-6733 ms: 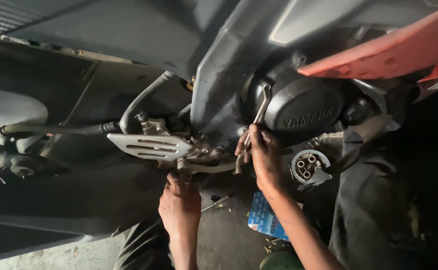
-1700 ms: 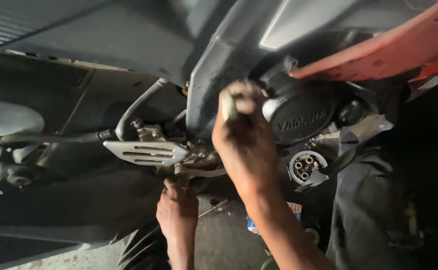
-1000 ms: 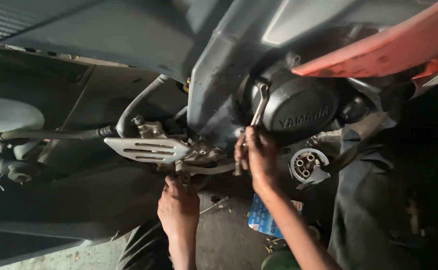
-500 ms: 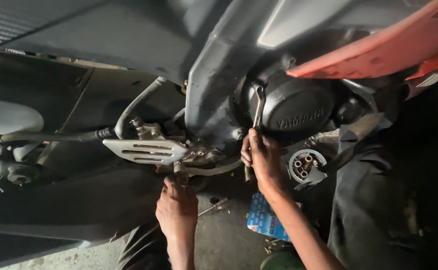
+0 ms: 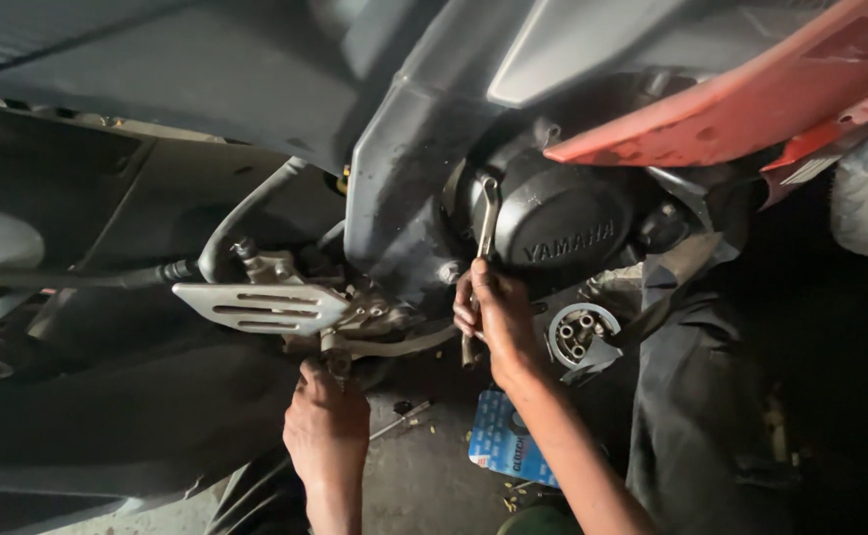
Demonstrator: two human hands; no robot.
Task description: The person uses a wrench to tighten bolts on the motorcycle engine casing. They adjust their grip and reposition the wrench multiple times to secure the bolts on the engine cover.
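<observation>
Wrench [image 5: 487, 220]: upright, ring end up on the engine cover [image 5: 553, 213].
Right hand [image 5: 493, 322]: fingers wrapped round the lower shaft (nearer hand).
Left hand [image 5: 327, 424]: below footrest [image 5: 264, 307], finger state unclear.

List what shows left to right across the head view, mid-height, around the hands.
Silver slotted footrest plate → left hand under the footrest bracket → right hand gripping a wrench → round black engine cover → small round silver fitting → dark cloth.

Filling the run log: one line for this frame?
right hand: grips wrench on engine cover | left hand: under footrest
</observation>
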